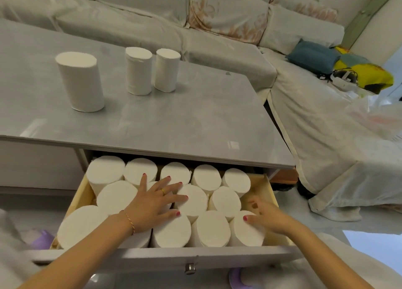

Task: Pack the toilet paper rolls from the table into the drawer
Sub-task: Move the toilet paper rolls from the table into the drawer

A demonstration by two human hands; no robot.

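Left hand (155,198) lies flat and open on rolls packed upright in the drawer (269,193). Right hand (264,216), blurred, seems to clasp the corner roll (245,230). With three rolls (139,71) left on the table (174,123), squeezing them in could jam the drawer.

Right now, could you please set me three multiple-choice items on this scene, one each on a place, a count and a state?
1. Where does the left hand rest?
A. on the tabletop
B. on rolls in the drawer
C. on the sofa

2. How many toilet paper rolls stand on the table?
A. one
B. three
C. five

3. The drawer is:
A. pulled open
B. shut
C. taken out and set on the floor

Answers: 1 B, its palm lies flat on packed rolls; 2 B, three stand upright there; 3 A, its rolls show from above.
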